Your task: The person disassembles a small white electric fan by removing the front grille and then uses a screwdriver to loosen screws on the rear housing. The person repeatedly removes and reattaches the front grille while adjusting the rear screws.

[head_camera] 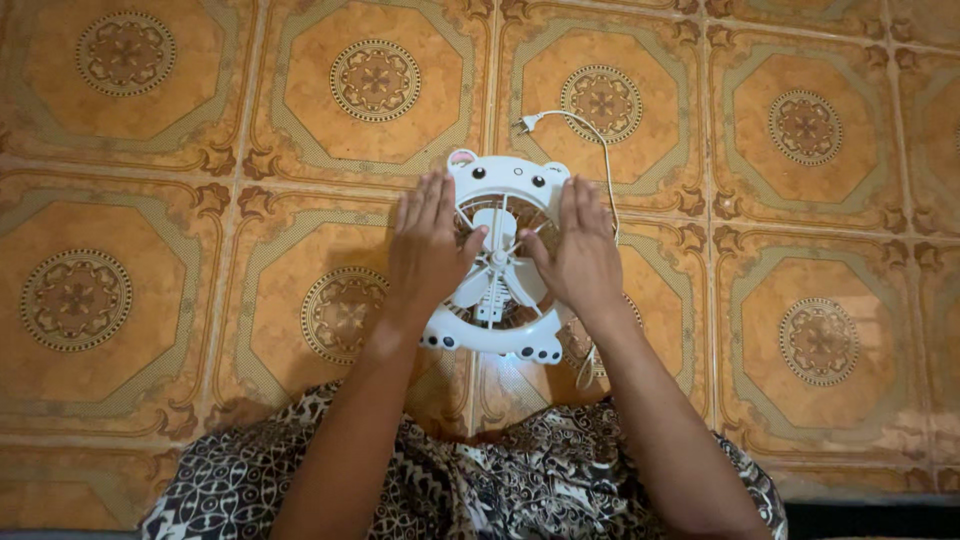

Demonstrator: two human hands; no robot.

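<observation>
A small white fan (pixel 500 180) shaped like an animal face lies flat on the tiled floor (pixel 820 300), its white blades (pixel 497 262) showing in the round middle. My left hand (pixel 428 245) rests flat on the fan's left side, fingers spread, thumb toward the hub. On the fan's right side lies my right hand (pixel 578 250), also flat with fingers apart. A white cord (pixel 606 160) runs from the fan's right side up to a plug (pixel 527 123) lying on the floor beyond the fan.
The floor is orange patterned tile with round medallions. Black-and-white patterned cloth (pixel 480 480) covers my lap at the bottom edge, close under the fan.
</observation>
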